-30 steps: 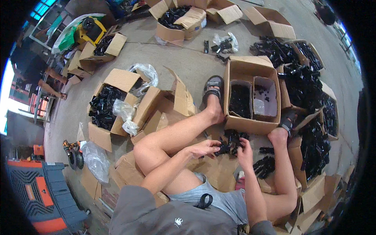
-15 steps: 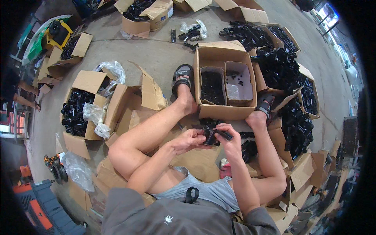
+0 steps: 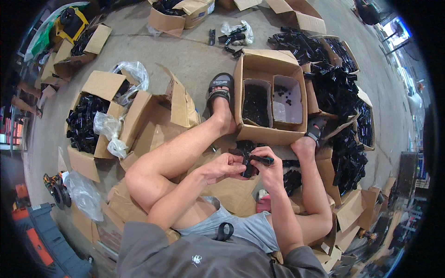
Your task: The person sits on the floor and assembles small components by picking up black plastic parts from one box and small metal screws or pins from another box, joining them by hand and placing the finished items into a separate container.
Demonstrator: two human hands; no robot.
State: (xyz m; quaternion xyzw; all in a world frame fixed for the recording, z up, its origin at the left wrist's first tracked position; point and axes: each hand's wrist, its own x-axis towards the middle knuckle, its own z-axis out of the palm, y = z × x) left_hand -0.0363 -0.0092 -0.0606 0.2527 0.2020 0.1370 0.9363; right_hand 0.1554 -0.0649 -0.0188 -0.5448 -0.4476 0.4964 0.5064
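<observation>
Between my legs, my left hand [image 3: 222, 168] pinches a black plastic part [image 3: 247, 169] from its left side. My right hand [image 3: 270, 170] is closed on the part's other side and grips a short, dark stick-like piece [image 3: 262, 160] that lies across the fingers. Its exact kind is too small to tell. Just beyond the hands stands an open cardboard box [image 3: 273, 135]. Two smaller cartons sit inside it: the left one holds many small black pieces [image 3: 255, 104], the right one a few black bits [image 3: 282, 94] and a clear bag.
Piles of glossy black parts [image 3: 331, 88] fill boxes on the right. Another box of black parts [image 3: 87, 121] stands at left, near clear plastic bags [image 3: 111, 132]. A cordless drill [image 3: 54, 183] and a grey-orange toolbox [image 3: 58, 241] lie at the lower left. Flattened cardboard [image 3: 232, 192] lies under me.
The view has shifted slightly. My hands stay together on the black part, which has turned a little; the stick-like piece in my right hand now lies flatter.
</observation>
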